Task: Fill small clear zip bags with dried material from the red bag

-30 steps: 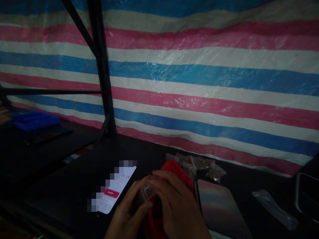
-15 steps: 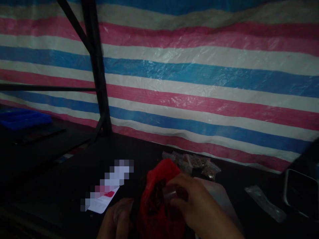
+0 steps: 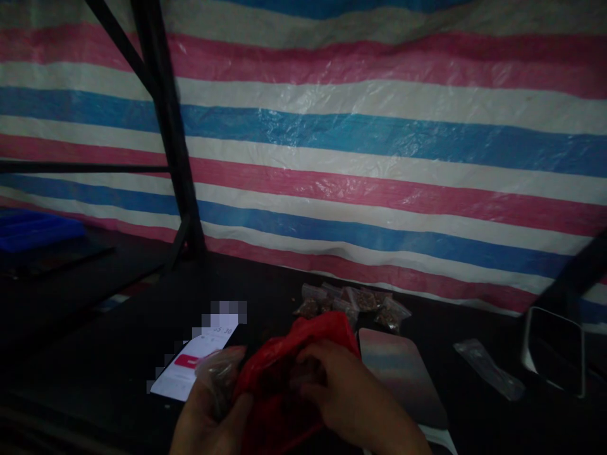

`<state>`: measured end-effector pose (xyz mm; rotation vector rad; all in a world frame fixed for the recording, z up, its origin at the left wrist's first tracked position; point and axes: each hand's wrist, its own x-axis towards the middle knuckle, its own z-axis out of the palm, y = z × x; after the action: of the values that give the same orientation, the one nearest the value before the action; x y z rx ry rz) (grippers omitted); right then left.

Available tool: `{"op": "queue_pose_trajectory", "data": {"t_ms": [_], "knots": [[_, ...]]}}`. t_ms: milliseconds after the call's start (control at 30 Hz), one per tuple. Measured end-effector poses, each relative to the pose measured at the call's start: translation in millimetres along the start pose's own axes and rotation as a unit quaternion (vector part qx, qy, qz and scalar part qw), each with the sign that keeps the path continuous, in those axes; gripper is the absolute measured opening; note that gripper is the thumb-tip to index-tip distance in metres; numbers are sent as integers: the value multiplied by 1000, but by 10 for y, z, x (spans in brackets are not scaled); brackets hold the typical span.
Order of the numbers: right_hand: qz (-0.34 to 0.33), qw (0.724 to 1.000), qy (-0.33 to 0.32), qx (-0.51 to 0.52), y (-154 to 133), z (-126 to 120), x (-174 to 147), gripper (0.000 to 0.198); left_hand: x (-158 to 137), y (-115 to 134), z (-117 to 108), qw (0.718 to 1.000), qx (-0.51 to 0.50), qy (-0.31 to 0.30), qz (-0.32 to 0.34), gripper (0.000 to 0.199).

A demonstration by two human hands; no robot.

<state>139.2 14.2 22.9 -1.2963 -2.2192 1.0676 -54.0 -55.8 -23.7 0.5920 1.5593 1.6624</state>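
Note:
A crinkled red plastic bag (image 3: 289, 341) stands open between my hands, its inside dark. My left hand (image 3: 211, 407) is closed on a small clear zip bag (image 3: 220, 373), and its thumb lies against the red bag's left edge. Just inside the red bag's mouth is my right hand (image 3: 327, 382), its fingers bent in a pinch around a small clear plastic piece (image 3: 301, 377) that is too dim to name exactly. The lower part of the red bag runs out of the picture.
Several small zip bags with brownish contents (image 3: 391, 314) lie behind the red bag. A flat device with a shiny plate (image 3: 403, 373) is to its right, then a clear empty packet (image 3: 490, 370) and a framed panel (image 3: 554, 351). A lit phone (image 3: 190, 370) lies left; a blue tray (image 3: 38, 229) is farther left.
My left hand has come up, bringing the small clear zip bag to the red bag's edge. The red bag's mouth has tilted and widened, and my right hand has moved slightly left into it.

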Motion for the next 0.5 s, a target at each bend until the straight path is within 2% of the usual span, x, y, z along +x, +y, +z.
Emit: {"op": "queue_pose_trajectory", "data": {"t_ms": [133,267,400,500], "knots": [[13,999,-12,-34,-14,0,-39,36,137,156,-64,998,57,21,18,54],[29,997,-8,-66,-86,-21,-97,30,56,358,83,990,99,59,85,50],[19,994,5,-108,-126,-9,-107,44,53,409,215,985,141,2,104,36],[5,993,-1,-114,-148,22,-121,58,161,434,238,981,144,2,126,36]]}}
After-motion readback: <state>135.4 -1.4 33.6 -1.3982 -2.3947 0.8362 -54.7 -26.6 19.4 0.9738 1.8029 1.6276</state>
